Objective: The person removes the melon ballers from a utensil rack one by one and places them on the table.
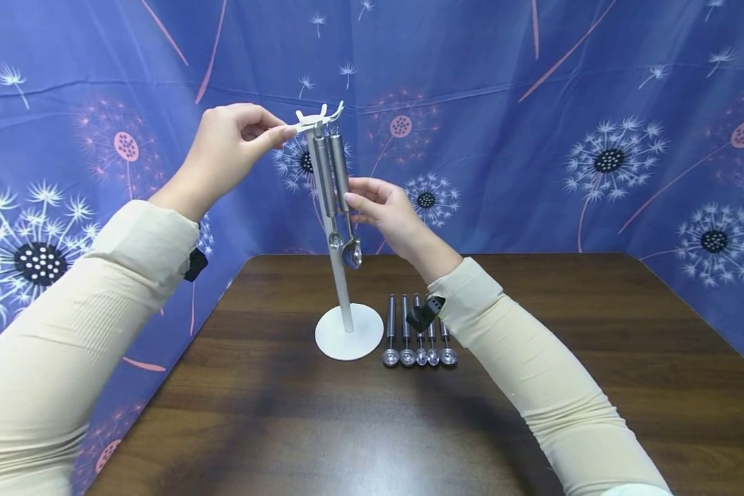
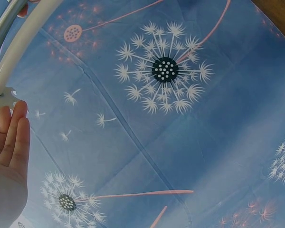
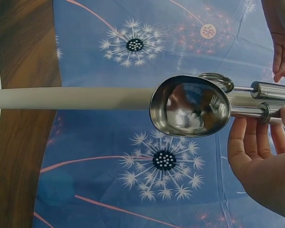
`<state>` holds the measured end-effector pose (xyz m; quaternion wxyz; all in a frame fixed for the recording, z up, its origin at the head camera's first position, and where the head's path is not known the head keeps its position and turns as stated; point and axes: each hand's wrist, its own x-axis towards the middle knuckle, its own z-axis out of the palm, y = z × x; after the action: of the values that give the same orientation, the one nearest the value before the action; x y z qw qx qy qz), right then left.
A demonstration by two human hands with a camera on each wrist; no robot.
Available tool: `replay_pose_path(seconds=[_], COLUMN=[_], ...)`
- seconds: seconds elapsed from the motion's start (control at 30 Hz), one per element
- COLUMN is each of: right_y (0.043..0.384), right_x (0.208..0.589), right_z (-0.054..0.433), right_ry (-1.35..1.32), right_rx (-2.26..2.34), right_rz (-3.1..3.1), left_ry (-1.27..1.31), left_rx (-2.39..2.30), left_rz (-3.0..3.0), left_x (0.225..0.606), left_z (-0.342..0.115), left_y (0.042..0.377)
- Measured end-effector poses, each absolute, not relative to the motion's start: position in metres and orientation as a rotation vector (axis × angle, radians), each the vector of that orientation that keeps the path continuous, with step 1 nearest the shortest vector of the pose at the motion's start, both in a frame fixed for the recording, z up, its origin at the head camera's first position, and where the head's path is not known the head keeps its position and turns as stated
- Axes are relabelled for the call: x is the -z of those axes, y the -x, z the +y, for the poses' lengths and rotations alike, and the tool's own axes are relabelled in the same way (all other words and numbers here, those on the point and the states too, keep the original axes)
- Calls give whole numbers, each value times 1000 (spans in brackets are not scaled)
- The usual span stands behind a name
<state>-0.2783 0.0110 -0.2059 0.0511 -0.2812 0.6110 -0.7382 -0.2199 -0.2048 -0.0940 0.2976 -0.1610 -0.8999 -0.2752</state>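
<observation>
A white stand [image 1: 339, 275] with a round base and a ring of hooks [image 1: 313, 120] on top rises from the table. My left hand [image 1: 232, 141] pinches one of those hooks from the left between thumb and fingers. My right hand [image 1: 387, 210] holds the steel handle of a scoop [image 3: 190, 107] near its lower end. That scoop's deep oval bowl points down, and its handle top is right at the hooks. Beside it, a smaller metal spoon [image 1: 325, 176] hangs along the pole, its little bowl partly behind the scoop in the right wrist view.
Several steel utensils [image 1: 406, 331] with small round and oval heads lie in a row on the brown wooden table [image 1: 273, 413], right of the stand's base. My right wrist camera overlaps some of their handles. A blue dandelion-print cloth [image 1: 502, 158] hangs behind.
</observation>
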Motion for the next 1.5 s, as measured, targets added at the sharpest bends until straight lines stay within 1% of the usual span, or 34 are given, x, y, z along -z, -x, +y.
replay_pose_path(seconds=[0.57, 1.0, 1.23, 1.5], right_y=[273, 273, 275, 278], right_x=[202, 193, 190, 190], right_z=[15, 29, 35, 43], right_ry=[870, 912, 851, 818], right_rx=[2251, 2288, 2280, 2257], right_rz=[1922, 1955, 1991, 2042], left_ry=[420, 396, 363, 336], left_rx=[728, 695, 685, 817], left_rz=[-2386, -2432, -2444, -2420], left_x=[96, 90, 91, 95], left_z=[-203, -202, -201, -202], left_y=[217, 216, 216, 218])
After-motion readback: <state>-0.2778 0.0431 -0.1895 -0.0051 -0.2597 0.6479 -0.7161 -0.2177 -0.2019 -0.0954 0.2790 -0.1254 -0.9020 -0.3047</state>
